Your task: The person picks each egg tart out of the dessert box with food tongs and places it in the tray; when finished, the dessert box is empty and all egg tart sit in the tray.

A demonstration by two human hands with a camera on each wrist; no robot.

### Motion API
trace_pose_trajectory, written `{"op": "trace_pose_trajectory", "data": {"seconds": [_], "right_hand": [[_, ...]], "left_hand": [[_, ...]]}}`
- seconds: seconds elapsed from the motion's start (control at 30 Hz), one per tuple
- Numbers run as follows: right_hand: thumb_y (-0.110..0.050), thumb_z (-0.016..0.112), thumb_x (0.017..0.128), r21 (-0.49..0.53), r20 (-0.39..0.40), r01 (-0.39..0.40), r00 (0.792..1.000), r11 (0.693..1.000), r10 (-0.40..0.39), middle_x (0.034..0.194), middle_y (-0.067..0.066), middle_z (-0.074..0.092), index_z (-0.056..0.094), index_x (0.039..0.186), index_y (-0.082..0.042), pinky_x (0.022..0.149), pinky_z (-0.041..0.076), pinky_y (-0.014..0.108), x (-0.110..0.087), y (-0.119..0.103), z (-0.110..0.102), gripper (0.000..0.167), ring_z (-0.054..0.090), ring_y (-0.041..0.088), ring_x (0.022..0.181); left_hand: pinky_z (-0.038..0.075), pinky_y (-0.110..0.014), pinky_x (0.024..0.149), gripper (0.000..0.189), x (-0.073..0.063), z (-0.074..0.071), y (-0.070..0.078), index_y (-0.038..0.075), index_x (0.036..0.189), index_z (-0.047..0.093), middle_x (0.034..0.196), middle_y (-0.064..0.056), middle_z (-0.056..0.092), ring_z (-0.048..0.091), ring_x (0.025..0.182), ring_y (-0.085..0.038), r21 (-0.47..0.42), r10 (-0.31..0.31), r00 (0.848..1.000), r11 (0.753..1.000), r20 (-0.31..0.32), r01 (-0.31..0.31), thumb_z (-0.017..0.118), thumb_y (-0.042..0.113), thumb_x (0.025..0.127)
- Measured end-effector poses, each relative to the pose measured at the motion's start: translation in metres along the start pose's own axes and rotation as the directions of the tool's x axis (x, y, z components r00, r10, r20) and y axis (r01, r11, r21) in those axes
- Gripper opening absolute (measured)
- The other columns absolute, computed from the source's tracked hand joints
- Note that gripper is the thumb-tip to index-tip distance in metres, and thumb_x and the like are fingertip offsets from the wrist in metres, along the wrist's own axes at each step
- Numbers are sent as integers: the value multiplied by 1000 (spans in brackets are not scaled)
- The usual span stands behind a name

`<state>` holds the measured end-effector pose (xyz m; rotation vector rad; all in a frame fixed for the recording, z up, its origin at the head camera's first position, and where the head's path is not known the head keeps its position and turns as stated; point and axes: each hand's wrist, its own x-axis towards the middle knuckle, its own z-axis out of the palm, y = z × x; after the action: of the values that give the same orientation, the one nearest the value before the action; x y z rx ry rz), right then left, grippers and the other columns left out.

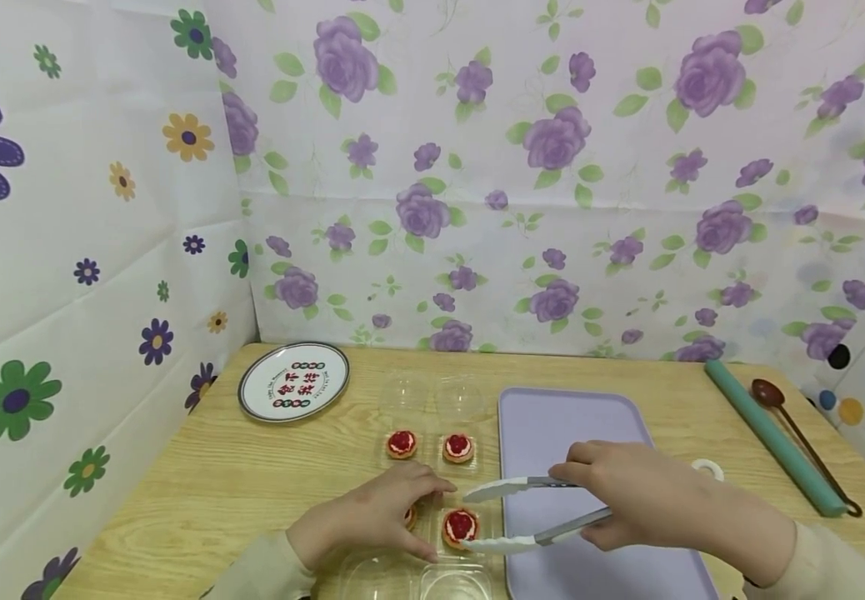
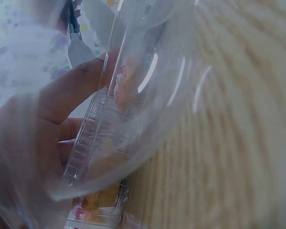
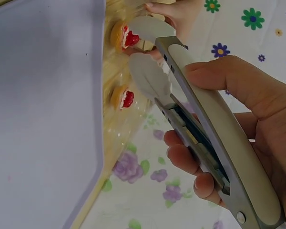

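Observation:
A clear plastic box (image 1: 432, 575) lies open on the wooden table, with small jam tarts in its cups. My left hand (image 1: 380, 517) presses down on the box, fingers spread over one tart and beside another tart (image 1: 460, 526). My right hand (image 1: 627, 496) grips white tongs (image 1: 511, 517), whose open tips straddle that near tart. Two more tarts (image 1: 401, 443) (image 1: 458, 447) sit further back. In the right wrist view the tongs (image 3: 200, 129) point at a tart (image 3: 121, 36); in the left wrist view my fingers (image 2: 71, 90) lie against the clear box wall (image 2: 133, 119).
A lilac tray (image 1: 552, 425) lies right of the box, under my right hand. A round printed plate (image 1: 293, 382) sits at the back left. A teal roll (image 1: 770, 433), a brown spoon (image 1: 777, 400) and a tape ring (image 1: 708, 468) lie on the right. Flowered walls close in the table.

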<state>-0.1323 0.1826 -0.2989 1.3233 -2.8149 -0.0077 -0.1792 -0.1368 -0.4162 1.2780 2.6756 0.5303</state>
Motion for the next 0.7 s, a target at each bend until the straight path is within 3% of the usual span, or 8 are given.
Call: {"op": "trace_pose_trajectory", "data": {"seconds": [0.3,0.7], "right_hand": [[-33,82,67,-28,76,-9,997,1000,11,88,-10,59,68,112,-15,58,47,21,18,-9,-9,50,51,0,72],[-30,82,65,-27,124,-31,992,999,34,75,-13,51,70,98,-14,53,42,19,35,-17,-10,38,40,-1,61]], "left_hand": [[41,-25,99,76,-1,-2,2,14,131,55,113,8,58,48,107,-5,7,7,1000,1000,-2,-7,80,50,69],[41,-24,101,76,0,0,-1,15,131,55,117,6,59,49,111,-7,18,13,1000,1000,0,-13,79,52,70]]}}
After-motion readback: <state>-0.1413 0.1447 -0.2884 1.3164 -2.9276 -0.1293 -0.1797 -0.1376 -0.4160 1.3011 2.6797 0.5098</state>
